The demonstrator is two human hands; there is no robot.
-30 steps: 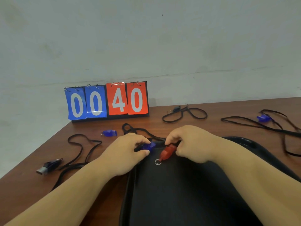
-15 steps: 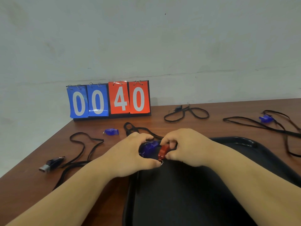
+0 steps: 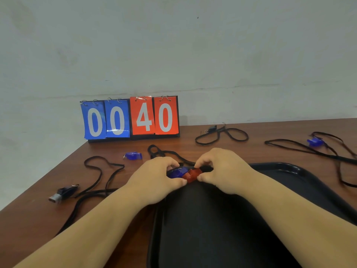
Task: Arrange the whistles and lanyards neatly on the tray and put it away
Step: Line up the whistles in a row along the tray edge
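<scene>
Here, hands: both bare hands meet at the far left corner of a black plastic tray [image 3: 280, 167], forearms reaching in from the bottom of the view.
Left hand [image 3: 154, 176]: curled, thumb and fingers pinching a translucent blue plastic whistle [image 3: 176, 173].
Right hand [image 3: 224, 169]: curled, thumb and forefinger pinching a translucent red plastic whistle [image 3: 192, 175].
Held whistles: side by side and touching, blue on the left, red on the right, just over the tray's far rim; whether they rest on the tray cannot be told.
Tray: on a brown wooden table [image 3: 48, 219], filling the lower right of the view.
Behind the hands: a black cord lanyard [image 3: 154, 149] looped on the table, running under the fingers.
Left of the hands: a second small blue whistle [image 3: 133, 156] lying alone on the table.
Far left: a long black lanyard [image 3: 100, 175] in loose curves, and near it a dark whistle with a grey tip [image 3: 61, 193].
Far centre: a short black lanyard with a clip [image 3: 222, 134], loosely looped.
Far right: a tangle of black lanyards [image 3: 328, 153] with a third blue whistle [image 3: 314, 142] among them.
Back edge: a flip scoreboard with blue and orange cards [image 3: 131, 118] reading 00 and 40, standing against a pale wall [image 3: 173, 45].
</scene>
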